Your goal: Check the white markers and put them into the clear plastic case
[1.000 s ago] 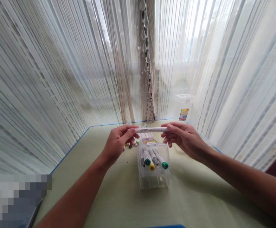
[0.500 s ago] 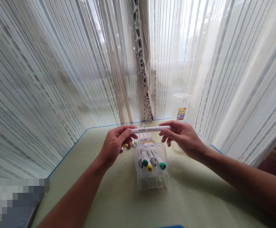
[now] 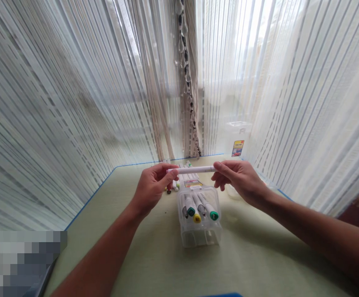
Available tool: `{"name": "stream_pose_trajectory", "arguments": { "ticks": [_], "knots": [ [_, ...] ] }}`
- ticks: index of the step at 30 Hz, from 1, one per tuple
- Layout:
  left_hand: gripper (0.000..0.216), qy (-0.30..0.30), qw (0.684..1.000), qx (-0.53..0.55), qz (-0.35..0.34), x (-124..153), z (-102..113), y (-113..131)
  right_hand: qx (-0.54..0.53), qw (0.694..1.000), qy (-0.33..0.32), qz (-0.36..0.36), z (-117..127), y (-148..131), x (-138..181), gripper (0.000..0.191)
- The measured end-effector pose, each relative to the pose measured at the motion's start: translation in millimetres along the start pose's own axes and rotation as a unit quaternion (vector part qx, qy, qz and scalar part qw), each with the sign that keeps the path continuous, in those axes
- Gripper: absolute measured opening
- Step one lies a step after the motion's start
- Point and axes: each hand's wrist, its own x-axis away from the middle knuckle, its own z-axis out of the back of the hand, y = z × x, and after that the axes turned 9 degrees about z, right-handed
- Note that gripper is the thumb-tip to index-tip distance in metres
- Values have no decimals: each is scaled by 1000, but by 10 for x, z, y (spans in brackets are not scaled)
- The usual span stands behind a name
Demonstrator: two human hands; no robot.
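I hold a white marker [image 3: 191,169] level above the table, one end in each hand. My left hand [image 3: 152,187] pinches its left end with thumb and fingers. My right hand [image 3: 240,180] pinches its right end. Below the marker lies a clear plastic case [image 3: 200,233] with several markers in it, their green, yellow and grey caps [image 3: 201,213] facing me.
The pale green table [image 3: 154,255] has a blue edge and sheer striped curtains [image 3: 74,111] close around it. A few loose markers [image 3: 171,187] lie behind my left hand. A clear container with a yellow label [image 3: 238,142] stands at the back right. A beaded string [image 3: 188,78] hangs at centre.
The marker stays held between both hands; it has rolled slightly, so its printed label no longer shows. The view shifted a little.
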Motion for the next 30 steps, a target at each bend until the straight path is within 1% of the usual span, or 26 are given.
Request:
{"name": "stream_pose_trajectory", "arguments": {
  "ticks": [7, 13, 17, 25, 30],
  "knots": [
    [27, 9, 1000, -6, 10, -6, 2, -7, -7, 1000, 3, -25, -9, 0, -4, 48],
    [26, 10, 1000, 15, 18, -3, 3, -21, 3, 1000, -8, 24, -27, -27, 15, 34],
    [27, 11, 999, 17, 24, 4, -10, -9, 18, 999, -2, 36, -47, -50, 33, 34],
    [29, 9, 999, -24, 22, 33, -11, 18, 10, 1000, 7, 23, -52, -9, 18, 37],
    [30, -6, 999, -8, 41, 57, -62, 24, 29, 1000, -2, -4, -77, -37, 31, 37]
  ]
}}
